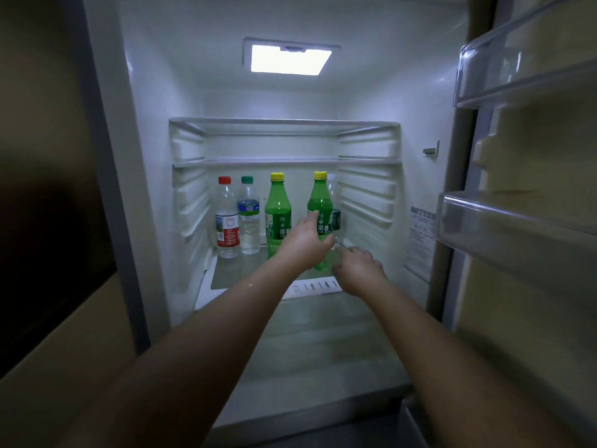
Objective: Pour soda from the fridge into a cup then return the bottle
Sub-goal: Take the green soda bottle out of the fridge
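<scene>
Inside the open fridge, two green soda bottles with yellow caps stand on the glass shelf (239, 270). My left hand (307, 242) grips the right-hand green soda bottle (320, 202) around its labelled middle, and the bottle is upright. The other green soda bottle (277, 211) stands just left of it. My right hand (358, 270) is low beside the gripped bottle's base with its fingers curled. Whether it holds anything is hidden. No cup is in view.
A red-capped water bottle (226, 218) and a green-capped water bottle (248, 215) stand at the shelf's left. A clear bottle with a dark label (336, 218) is behind the gripped one. An upper shelf (284, 161) hangs just above the caps. Door bins (517, 221) are on the right.
</scene>
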A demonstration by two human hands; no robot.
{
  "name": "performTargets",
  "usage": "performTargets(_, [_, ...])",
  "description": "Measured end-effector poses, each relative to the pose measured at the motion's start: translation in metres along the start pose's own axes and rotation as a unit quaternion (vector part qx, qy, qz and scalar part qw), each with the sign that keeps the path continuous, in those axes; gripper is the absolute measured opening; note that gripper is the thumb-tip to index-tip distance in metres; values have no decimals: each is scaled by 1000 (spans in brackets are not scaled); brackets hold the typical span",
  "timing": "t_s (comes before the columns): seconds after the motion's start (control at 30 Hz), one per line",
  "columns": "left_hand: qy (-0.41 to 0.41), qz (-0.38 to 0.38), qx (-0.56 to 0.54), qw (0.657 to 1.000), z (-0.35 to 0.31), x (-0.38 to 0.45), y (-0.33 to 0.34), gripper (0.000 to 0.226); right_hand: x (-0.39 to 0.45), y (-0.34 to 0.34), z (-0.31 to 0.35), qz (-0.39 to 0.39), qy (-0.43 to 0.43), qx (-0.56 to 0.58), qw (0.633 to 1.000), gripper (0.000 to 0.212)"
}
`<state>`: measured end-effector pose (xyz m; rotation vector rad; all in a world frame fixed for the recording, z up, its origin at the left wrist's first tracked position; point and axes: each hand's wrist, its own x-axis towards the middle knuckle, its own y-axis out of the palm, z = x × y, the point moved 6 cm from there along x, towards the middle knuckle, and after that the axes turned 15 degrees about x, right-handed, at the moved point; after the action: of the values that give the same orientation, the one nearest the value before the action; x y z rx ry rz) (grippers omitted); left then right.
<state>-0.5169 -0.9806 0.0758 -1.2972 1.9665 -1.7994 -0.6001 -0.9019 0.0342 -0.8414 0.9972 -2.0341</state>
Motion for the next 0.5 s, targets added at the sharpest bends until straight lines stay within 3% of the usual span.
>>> performTargets(0.13, [-68, 14, -69, 995, -1, 33, 4, 76, 14, 6, -4, -2, 21, 138, 990, 45])
performTargets(0.27, [-126, -11, -151, 980, 4, 65, 10, 86, 16, 9, -1, -13, 30, 314, 949, 31])
performTargets(0.5, [-157, -41, -226, 960, 7, 101, 24, 104, 27, 24, -9, -14, 94, 435, 895, 38])
